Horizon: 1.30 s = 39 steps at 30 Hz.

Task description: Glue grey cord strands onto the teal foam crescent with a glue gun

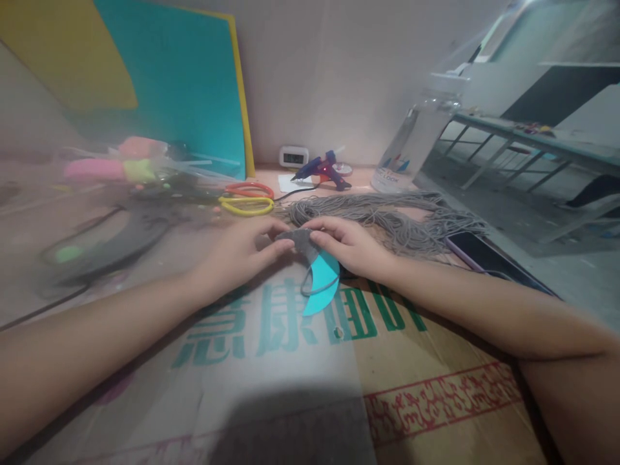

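Printed brown cardboard (436, 361) lies nearest. Over it, I have both hands (351, 247) pinching a grey-corded turquoise paper crescent (325, 266).

We count: one left hand (245, 250) | one right hand (352, 245) | one moon shape (323, 274) | one glue gun (321, 170) | one phone (489, 257) | one bottle (407, 148) | maybe three blurry lumps (143, 148)

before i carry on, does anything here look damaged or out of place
The grey cord looks untidy, a loose heap straggling toward the phone. The cardboard has a small pale mark, perhaps a tear, near the tip of the blue crescent. I see no spill, but the left side is too blurred to judge.
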### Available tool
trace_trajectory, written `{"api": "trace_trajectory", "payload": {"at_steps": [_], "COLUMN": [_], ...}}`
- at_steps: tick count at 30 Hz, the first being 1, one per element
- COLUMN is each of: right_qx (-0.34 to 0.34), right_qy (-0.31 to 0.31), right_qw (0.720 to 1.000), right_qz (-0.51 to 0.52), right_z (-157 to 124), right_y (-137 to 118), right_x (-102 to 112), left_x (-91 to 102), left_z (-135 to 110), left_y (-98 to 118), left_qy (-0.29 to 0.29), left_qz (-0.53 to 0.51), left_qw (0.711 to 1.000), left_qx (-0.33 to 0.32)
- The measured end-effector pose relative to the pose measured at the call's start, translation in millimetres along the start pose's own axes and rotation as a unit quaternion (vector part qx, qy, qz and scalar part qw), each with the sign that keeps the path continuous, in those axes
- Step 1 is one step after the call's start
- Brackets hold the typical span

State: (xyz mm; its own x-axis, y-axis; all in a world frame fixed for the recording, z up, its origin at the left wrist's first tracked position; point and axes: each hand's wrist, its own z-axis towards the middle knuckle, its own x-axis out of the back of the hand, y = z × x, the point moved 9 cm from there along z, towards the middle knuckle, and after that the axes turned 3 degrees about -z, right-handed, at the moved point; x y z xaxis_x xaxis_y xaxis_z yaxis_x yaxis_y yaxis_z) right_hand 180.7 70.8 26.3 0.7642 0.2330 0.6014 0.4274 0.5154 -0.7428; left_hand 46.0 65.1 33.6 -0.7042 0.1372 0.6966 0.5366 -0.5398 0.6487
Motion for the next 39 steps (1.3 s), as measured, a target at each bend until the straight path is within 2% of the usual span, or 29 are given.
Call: {"api": "trace_trajectory", "payload": {"at_steps": [2, 6, 9, 15, 19, 26, 29, 36, 39], "right_qx": [0.004, 0.004, 0.001, -0.021, -0.02, -0.013, -0.015, -0.014, -0.009], "right_qy": [-0.009, -0.012, -0.009, -0.005, -0.012, -0.025, -0.025, -0.03, -0.039], "right_qw": [1.0, 1.0, 0.999, 0.998, 0.998, 0.998, 0.996, 0.994, 0.994], "right_qz": [0.003, -0.015, -0.048, -0.058, -0.056, -0.064, -0.079, -0.102, -0.106], "right_z": [0.0, 0.6, 1.1, 0.7, -0.1, -0.9, -0.1, 1.2, 0.2], "right_y": [-1.9, -2.1, -0.7, 2.9, 3.5, 0.9, 2.0, 3.7, 2.4], "right_x": [-1.8, -1.1, 0.6, 0.5, -1.9, -3.0, -2.5, -3.0, -5.2], "left_x": [1.2, 11.6, 13.7, 4.8, -1.4, 3.1, 3.8, -5.7, -7.7], "left_z": [-0.5, -1.4, -1.6, -1.0, -0.6, -0.8, 0.1, 0.4, 0.3], "left_y": [-2.3, -6.7, -7.2, -8.2, -10.1, -14.3, -13.9, -18.7, -21.3], "left_qy": [0.005, 0.055, 0.068, 0.034, -0.002, 0.011, 0.018, -0.015, -0.024], "left_qz": [0.008, 0.008, -0.008, -0.028, 0.008, -0.014, -0.039, -0.097, -0.092], "left_qw": [1.0, 0.997, 0.996, 0.998, 0.999, 0.998, 0.998, 0.993, 0.993], "left_qx": [0.015, 0.056, 0.063, 0.043, 0.039, 0.068, 0.049, 0.059, 0.074]}}
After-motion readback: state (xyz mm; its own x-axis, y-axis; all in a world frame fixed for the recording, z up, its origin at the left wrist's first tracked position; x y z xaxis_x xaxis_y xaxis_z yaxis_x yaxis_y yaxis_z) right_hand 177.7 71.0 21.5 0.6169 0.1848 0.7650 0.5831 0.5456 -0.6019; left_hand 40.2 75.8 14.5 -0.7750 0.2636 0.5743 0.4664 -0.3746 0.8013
